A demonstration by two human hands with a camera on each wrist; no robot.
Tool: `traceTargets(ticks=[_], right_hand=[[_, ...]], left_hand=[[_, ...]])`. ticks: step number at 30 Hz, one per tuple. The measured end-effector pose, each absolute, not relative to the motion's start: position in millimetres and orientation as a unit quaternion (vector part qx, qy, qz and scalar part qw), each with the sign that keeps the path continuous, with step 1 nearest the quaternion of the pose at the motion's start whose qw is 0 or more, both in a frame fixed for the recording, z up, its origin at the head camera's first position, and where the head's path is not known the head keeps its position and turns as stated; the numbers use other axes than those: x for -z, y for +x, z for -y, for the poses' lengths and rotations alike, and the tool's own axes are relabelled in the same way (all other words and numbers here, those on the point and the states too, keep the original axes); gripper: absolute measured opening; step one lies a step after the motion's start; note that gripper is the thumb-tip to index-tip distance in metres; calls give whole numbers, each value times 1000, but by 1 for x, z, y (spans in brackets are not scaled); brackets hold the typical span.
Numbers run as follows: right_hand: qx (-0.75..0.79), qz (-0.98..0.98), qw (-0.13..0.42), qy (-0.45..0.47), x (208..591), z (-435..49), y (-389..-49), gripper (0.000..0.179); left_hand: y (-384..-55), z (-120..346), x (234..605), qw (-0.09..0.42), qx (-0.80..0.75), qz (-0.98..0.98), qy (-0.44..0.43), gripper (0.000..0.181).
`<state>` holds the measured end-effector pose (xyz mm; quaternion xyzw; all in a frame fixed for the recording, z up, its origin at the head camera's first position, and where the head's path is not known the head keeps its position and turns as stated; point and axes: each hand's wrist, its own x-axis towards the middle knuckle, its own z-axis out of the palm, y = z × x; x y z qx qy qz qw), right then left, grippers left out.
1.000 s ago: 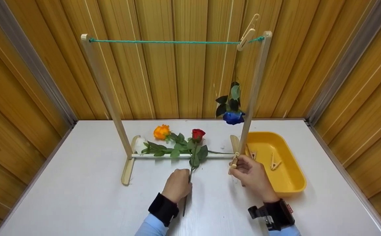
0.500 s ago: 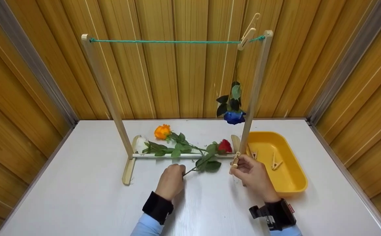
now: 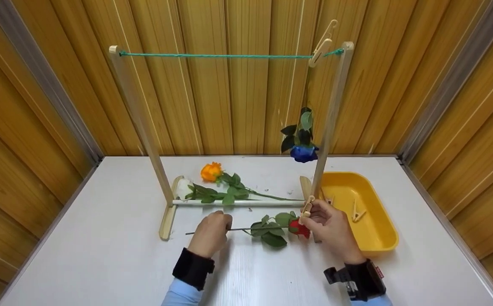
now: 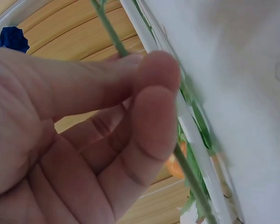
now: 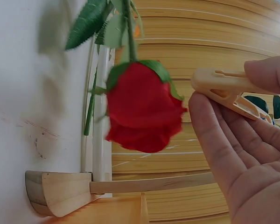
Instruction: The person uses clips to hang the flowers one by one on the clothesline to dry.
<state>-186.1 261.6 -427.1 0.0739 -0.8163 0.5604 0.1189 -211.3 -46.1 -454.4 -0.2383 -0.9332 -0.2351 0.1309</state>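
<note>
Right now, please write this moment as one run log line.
left hand: pinches leafy red rose by stem | right hand: holds beige openwork clothespin | leafy blue rose: hangs inverted below teal cord | red rose: unclipped

The red rose (image 5: 144, 107) is held sideways, apparently beside the clothespin (image 5: 212, 83).

A small booth-like workspace is seen, though whether it is set in a lab or a workshop cannot be told. A white tabletop (image 3: 80, 238) is closed in at the back and on both sides by wood-grained panels (image 3: 248, 123), which are edged at the corners by grey strips (image 3: 47, 76).
</note>
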Motion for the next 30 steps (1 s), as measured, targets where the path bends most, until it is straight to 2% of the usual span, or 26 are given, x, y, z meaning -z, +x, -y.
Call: traceTargets(ticks=[14, 30], right_hand=[[-555, 818, 126, 82, 431, -263, -188, 24], [-554, 822, 111, 69, 427, -261, -186, 27]], left_hand=[[-220, 57, 473, 116, 238, 939, -219, 25], [-215, 40, 466, 128, 231, 942, -209, 17]])
